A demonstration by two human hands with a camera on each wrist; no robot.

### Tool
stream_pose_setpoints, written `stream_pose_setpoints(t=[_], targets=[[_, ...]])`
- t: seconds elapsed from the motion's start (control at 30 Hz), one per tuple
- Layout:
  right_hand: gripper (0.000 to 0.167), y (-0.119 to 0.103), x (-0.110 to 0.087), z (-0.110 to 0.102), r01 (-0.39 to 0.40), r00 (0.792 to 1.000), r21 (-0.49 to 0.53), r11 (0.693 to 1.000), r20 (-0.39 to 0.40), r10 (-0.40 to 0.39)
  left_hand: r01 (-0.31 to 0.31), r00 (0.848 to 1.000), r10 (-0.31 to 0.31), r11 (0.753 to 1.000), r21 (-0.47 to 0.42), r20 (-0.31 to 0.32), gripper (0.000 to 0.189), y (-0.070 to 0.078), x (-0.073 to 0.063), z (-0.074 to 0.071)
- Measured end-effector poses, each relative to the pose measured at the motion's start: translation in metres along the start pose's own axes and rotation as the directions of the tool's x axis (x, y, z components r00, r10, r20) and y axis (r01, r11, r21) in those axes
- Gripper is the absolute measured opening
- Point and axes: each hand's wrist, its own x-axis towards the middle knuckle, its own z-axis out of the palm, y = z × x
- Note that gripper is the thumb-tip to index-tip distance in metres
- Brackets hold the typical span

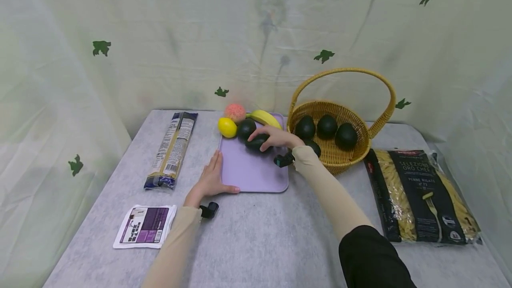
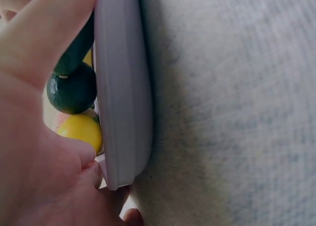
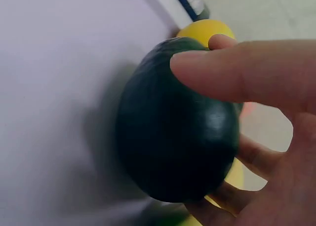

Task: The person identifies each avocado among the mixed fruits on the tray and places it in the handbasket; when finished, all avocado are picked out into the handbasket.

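Over the lilac tray (image 1: 248, 174), my right hand (image 1: 276, 138) grips a dark green avocado (image 3: 168, 137) between thumb and fingers. A second avocado (image 1: 246, 129) is just behind it, next to a lemon (image 1: 227, 127). A rough pink round fruit (image 1: 235, 113) and a banana (image 1: 265, 118) are at the tray's far end. My left hand (image 1: 210, 179) rests against the tray's near left corner, fingers stretched along the left side and thumb at the front edge. In the left wrist view the tray wall (image 2: 123, 87) stands beside the palm.
Right of the tray stands a wicker basket (image 1: 330, 159) with a tall handle and several avocados (image 1: 346, 136) inside. A penne bag (image 1: 424, 197) lies at the far right. On the left are a long pasta packet (image 1: 171, 150) and a white and purple pouch (image 1: 145, 226).
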Motion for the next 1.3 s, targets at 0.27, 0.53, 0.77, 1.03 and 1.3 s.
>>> stream_pose_setpoints(t=[0.27, 0.53, 0.77, 1.03, 1.3], targets=[[0.046, 0.002, 0.005, 0.005, -0.035, 0.999, -0.062, 0.997, -0.001, 0.035, -0.001, 1.000, 0.001, 1.000, 0.001, 0.003, 0.130, -0.001, 0.001, 0.001], [0.044, -0.006, -0.011, -0.001, -0.064, 0.996, 0.160, 0.985, -0.053, 0.073, 0.005, 1.000, -0.005, 1.000, -0.004, 0.002, 0.130, 0.001, 0.000, -0.001], [0.048, -0.016, -0.044, -0.024, -0.002, 0.995, 0.230, 0.973, -0.099, 0.025, 0.007, 1.000, -0.007, 1.000, -0.005, 0.003, 0.131, 0.000, 0.001, 0.001], [0.049, -0.006, -0.089, -0.047, 0.026, 0.991, 0.363, 0.931, -0.132, 0.023, 0.010, 1.000, -0.010, 1.000, 0.004, -0.004, 0.132, -0.001, 0.001, 0.001], [0.045, 0.018, -0.135, -0.065, -0.010, 0.978, 0.327, 0.945, -0.193, 0.077, -0.002, 1.000, 0.002, 1.000, -0.005, -0.005, 0.130, 0.002, 0.000, 0.000]])
